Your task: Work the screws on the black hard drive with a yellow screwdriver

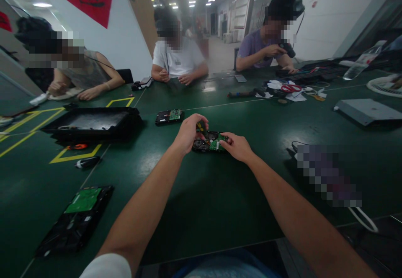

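Observation:
A hard drive (205, 145) with a green circuit board lies on the green table in front of me, between my two hands. My left hand (189, 132) is above its left end, fingers curled round a small yellow-and-black screwdriver (199, 126), mostly hidden by the fingers. The screwdriver's tip is too small to make out. At the drive's right end, my right hand (236, 145) grips the edge, with fingers on top of the board. Just beyond my left hand rests another hard drive (168, 117), board side up.
A black tray (94, 121) stands at the left beside yellow tape marks. A larger drive (75, 219) lies near left, below a dark small object (87, 162). To the right are a blurred-out item (326, 175) and a grey metal box (367, 110). Three people sit across the table.

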`<state>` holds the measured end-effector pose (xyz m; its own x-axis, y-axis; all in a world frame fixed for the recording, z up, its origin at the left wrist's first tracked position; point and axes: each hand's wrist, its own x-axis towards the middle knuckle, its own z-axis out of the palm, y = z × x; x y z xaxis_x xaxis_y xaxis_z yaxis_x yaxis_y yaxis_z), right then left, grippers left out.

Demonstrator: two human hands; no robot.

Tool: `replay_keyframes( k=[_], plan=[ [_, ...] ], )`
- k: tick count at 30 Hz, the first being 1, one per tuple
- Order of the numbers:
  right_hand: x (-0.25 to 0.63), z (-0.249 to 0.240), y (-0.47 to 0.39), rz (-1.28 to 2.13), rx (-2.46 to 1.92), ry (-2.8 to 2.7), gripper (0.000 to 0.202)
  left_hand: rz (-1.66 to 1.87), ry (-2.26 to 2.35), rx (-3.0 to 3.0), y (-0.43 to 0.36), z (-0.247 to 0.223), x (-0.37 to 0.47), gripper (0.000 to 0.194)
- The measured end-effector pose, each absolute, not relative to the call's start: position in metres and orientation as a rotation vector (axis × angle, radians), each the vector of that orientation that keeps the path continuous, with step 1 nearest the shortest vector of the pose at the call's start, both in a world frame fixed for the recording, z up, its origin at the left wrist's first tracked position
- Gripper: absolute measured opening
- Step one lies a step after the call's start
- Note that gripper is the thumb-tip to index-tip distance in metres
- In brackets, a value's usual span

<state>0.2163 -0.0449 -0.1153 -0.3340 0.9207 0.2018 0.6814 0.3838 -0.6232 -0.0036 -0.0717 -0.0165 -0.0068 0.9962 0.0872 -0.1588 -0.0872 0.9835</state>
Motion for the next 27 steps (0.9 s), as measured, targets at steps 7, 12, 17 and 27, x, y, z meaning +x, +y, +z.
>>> replay_keyframes(
  k=[7, 12, 17, 27],
  plan=[
    [0.215, -0.119, -0.043, 0.572, -1.387, -2.108, 0.044, 1.314, 0.942, 1.071, -0.078, -0.014, 0.01, 0.026],
    [0.215, -0.115, -0.045, 0.586, -1.398, -2.115, 0.043, 1.312, 1.004, 1.248, -0.08, -0.012, 0.009, 0.021],
    [0.214, -0.113, -0.046, 0.569, -1.401, -2.126, 0.043, 1.319, 1.137, 1.441, -0.08, -0.01, 0.005, 0.025],
    [0.215, -0.116, -0.045, 0.586, -1.376, -2.11, 0.042, 1.307, 1.052, 1.358, -0.084, -0.011, 0.015, 0.015]
  ],
)
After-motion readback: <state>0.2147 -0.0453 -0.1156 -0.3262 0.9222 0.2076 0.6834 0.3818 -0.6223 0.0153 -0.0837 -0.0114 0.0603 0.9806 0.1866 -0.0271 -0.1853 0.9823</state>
